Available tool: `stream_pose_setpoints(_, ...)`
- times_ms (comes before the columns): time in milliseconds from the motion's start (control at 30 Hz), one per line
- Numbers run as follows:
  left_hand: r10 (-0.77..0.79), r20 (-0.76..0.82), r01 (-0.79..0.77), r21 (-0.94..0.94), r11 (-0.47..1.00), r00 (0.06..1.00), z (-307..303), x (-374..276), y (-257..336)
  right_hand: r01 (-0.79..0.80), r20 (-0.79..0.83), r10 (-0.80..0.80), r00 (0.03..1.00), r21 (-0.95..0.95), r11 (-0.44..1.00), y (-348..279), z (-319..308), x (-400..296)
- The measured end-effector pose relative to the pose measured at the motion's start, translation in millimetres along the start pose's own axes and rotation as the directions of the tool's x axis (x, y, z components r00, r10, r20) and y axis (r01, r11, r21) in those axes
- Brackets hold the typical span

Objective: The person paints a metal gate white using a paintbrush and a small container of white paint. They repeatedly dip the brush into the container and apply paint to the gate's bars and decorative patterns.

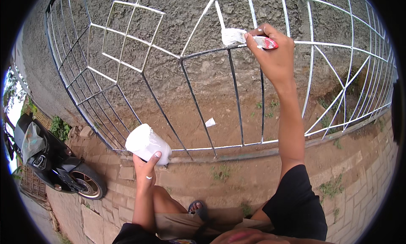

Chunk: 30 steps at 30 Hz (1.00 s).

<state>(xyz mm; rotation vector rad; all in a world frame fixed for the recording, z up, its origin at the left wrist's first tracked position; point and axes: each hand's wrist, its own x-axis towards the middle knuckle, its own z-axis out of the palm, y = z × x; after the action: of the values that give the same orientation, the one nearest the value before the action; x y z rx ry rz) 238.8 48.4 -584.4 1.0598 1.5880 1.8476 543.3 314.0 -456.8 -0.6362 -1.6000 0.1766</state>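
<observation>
My right hand (275, 53) grips a paintbrush (268, 43) with a red-tipped handle. Its broad bristles (233, 37), thick with white paint, lie at a dark horizontal rail (209, 52) of the metal fence, near the foot of a white upright. Below that rail several bars, such as one upright (236, 98), are dark, while the bars above and to the right are white. Low on the left, my left hand (146, 164) holds a white plastic tub (155, 146), tilted, with white paint at its mouth and drips down its side. White specks mark both hands.
Behind the fence rises a rough grey wall (203, 25) above bare soil. A white scrap (210, 122) lies on that soil. A black motorcycle (60, 164) is parked at the left on brick paving (358, 187). My sandalled foot (197, 208) rests near the fence's low curb (228, 158).
</observation>
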Motion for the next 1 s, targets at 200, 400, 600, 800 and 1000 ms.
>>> stream_pose_setpoints(200,0.019,0.025,-0.019,0.003,1.000,1.000,9.1,-10.6,9.7,0.011,-0.118,-0.029,0.993,-0.154,0.988,3.5,-3.4,4.6)
stream_pose_setpoints(400,0.025,-0.019,-0.024,0.045,0.999,0.999,-3.0,-1.7,-2.3,0.107,0.090,-0.105,0.990,-0.017,0.994,-1.3,5.7,3.1)
stream_pose_setpoints(600,-0.078,0.038,0.083,-0.162,0.983,0.996,4.1,-0.6,2.5,0.053,0.087,-0.064,0.994,0.119,0.991,-1.1,1.7,8.1)
stream_pose_setpoints(800,-0.072,-0.002,0.071,-0.173,0.982,0.997,13.2,2.6,-7.3,0.247,-0.081,-0.252,0.964,-0.071,0.967,13.7,13.9,8.1)
stream_pose_setpoints(1000,-0.173,0.011,0.169,-0.281,0.945,0.985,22.4,-0.7,6.5,-0.032,-0.128,0.073,0.989,0.296,0.955,0.3,20.2,15.0)
